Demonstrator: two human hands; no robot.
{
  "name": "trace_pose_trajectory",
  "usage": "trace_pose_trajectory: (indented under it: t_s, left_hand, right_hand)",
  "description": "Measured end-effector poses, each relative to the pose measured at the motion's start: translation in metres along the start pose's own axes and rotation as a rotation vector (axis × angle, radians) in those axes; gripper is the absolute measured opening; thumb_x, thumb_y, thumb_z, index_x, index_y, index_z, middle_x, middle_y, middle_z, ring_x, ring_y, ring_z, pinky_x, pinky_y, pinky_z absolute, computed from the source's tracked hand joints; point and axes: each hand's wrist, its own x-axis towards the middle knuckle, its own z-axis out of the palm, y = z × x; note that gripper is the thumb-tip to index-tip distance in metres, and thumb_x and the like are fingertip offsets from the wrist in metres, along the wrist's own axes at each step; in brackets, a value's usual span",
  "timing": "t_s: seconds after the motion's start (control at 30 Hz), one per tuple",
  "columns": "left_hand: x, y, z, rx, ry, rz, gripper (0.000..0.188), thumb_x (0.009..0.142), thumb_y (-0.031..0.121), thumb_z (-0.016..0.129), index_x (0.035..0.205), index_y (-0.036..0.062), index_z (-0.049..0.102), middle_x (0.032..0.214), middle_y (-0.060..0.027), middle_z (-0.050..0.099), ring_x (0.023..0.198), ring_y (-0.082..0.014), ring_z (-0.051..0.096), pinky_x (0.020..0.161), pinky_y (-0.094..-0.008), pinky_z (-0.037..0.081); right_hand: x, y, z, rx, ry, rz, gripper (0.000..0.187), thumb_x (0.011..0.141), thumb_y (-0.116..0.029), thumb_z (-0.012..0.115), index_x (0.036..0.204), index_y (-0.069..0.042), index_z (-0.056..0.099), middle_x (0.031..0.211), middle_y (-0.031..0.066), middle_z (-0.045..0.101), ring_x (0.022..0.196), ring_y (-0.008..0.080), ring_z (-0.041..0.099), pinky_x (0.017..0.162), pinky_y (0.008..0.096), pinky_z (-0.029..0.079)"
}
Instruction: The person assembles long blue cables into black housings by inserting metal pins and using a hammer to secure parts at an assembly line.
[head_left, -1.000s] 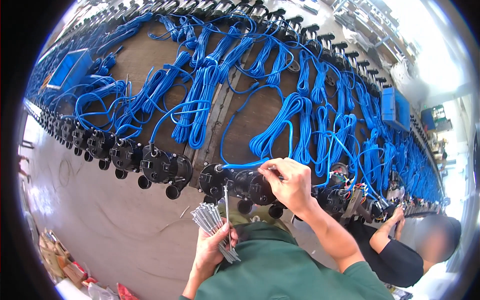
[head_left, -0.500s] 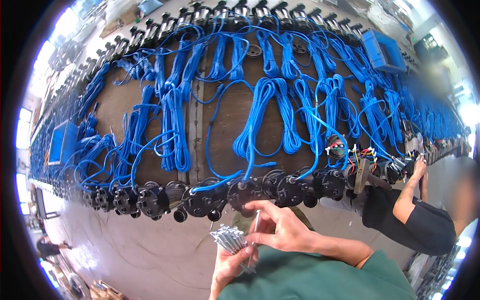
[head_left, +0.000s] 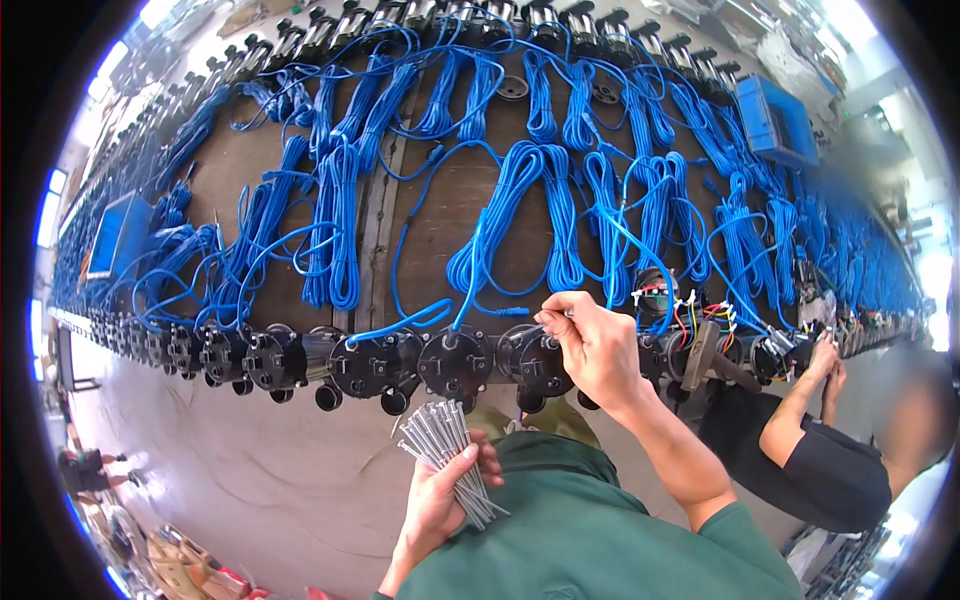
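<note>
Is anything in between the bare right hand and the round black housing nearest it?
Nothing visible: the right hand has its fingertips at the upper edge of the round black housing, though touching is unclear.

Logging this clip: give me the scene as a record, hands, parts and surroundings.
Left hand: holds a bundle of metal bolts
Right hand: pinched at a black housing; contact and any held item unclear
Cables: coiled blue bundles on brown tabletop
Bins: blue bin left, another blue bin upper right
Co-worker: person in black, right, hands at table edge
</note>
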Motion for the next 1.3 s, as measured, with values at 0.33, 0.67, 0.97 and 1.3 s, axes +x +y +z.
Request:
trace_pose_trajectory:
  t_s: [0.33,0.67,0.97,1.3]
  left_hand:
    - [-0.005,-0.017,-0.021,-0.136,-0.141,0.102,0.025,0.100,0.007,0.064,0.123,0.0011,0.059,0.104,-0.0200,0.073,0.080,-0.0249,0.069,0.070,-0.0356,0.059]
    - [-0.008,-0.019,-0.010,-0.140,-0.126,0.073,0.028,0.100,0.005,0.063,0.126,-0.0034,0.058,0.100,-0.0188,0.072,0.080,-0.0269,0.072,0.071,-0.0383,0.062]
    - [-0.014,-0.023,-0.006,-0.127,-0.098,0.093,0.018,0.099,0.007,0.065,0.113,-0.0038,0.062,0.098,-0.0186,0.073,0.077,-0.0249,0.071,0.066,-0.0371,0.061]
    - [-0.015,-0.028,-0.006,-0.139,-0.096,0.092,0.017,0.099,0.004,0.065,0.113,-0.0040,0.062,0.097,-0.0180,0.073,0.079,-0.0259,0.072,0.069,-0.0389,0.063]
  right_hand:
    - [0.005,0.004,0.006,-0.086,-0.105,-0.106,0.011,0.092,-0.007,0.075,0.097,-0.003,0.066,0.082,0.0109,0.072,0.068,0.0262,0.071,0.059,0.0346,0.055]
    - [-0.024,-0.007,0.017,0.067,-0.363,-0.249,0.010,0.097,-0.005,0.068,0.105,-0.001,0.064,0.083,0.0128,0.075,0.074,0.0268,0.076,0.063,0.0330,0.059]
    - [-0.010,0.006,0.011,0.126,-0.156,0.063,0.009,0.103,-0.008,0.063,0.103,0.001,0.062,0.084,0.0126,0.077,0.073,0.0216,0.077,0.063,0.0299,0.060]
    - [-0.008,0.006,0.010,0.078,-0.112,0.043,0.008,0.103,-0.006,0.063,0.103,0.002,0.062,0.083,0.0118,0.076,0.070,0.0168,0.075,0.062,0.0273,0.060]
